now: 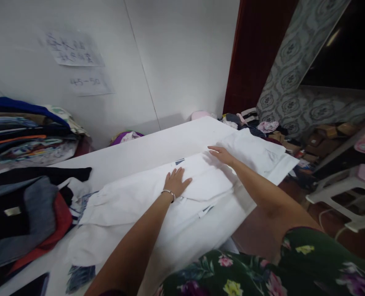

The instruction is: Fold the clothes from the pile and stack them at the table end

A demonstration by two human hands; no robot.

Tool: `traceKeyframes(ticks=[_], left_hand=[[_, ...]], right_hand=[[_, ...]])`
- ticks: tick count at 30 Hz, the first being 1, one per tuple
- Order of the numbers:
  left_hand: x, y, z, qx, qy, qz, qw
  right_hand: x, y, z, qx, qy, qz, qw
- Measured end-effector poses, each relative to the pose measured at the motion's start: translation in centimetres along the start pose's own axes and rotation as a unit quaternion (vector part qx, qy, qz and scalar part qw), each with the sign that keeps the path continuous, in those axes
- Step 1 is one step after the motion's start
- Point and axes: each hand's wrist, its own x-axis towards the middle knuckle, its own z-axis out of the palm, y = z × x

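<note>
Head view: your left hand (176,182) lies flat, fingers spread, on the middle of the white garment (182,193), and your right hand (221,154) presses its far part, palm down; neither grip is clenched on anything, both hands are released and only resting on the cloth. The garment is spread across the white surface (145,150), one end hanging over the near edge towards your flowered dress (262,267). By the look of it, you have the piece laid out and partly doubled over, since a folded edge runs under your left hand; the smoothing seems under way, and the rest of the folding is, as I judge it, not yet done.

What you cannot make out: white cloth on a white surface hides most seams, so the kind of garment is unclear. The small dark tags near the fold are unreadable, as are the paper notes (74,49) on the wall. The stacked clothes (25,131) at your left are cut off by the frame.
</note>
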Motion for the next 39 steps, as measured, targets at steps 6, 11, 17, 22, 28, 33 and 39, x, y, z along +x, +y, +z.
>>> traceKeyframes(ticks=[6,11,17,22,28,33,39], left_hand=[[-0.8,1.2,-2.5,-0.001,0.032,0.002,0.999],[-4.2,4.5,-2.8,0.046,0.112,0.152,0.981],[-4.7,5.1,-1.3,0.085,0.040,0.181,0.979],[-4.3,4.2,-1.3,0.071,0.027,0.171,0.982],[-4.6,3.8,-0.7,0.060,0.049,0.164,0.983],[-4.8,3.6,-0.7,0.061,0.066,0.171,0.981],[-5.7,4.0,0.5,0.124,0.027,0.182,0.975]], right_hand=[[-9.3,2.7,-4.4,0.108,-0.053,-0.006,0.993],[-12.7,4.6,-3.9,0.004,-0.107,-0.078,0.991],[-11.8,4.0,-2.6,-0.107,-0.132,-0.127,0.977],[-11.9,2.9,-2.2,-0.135,-0.122,-0.144,0.973],[-12.4,3.2,-1.7,-0.152,-0.091,-0.192,0.965],[-12.0,3.4,-0.3,-0.216,-0.003,-0.180,0.960],[-12.7,2.9,1.3,-0.263,0.015,-0.138,0.955]])
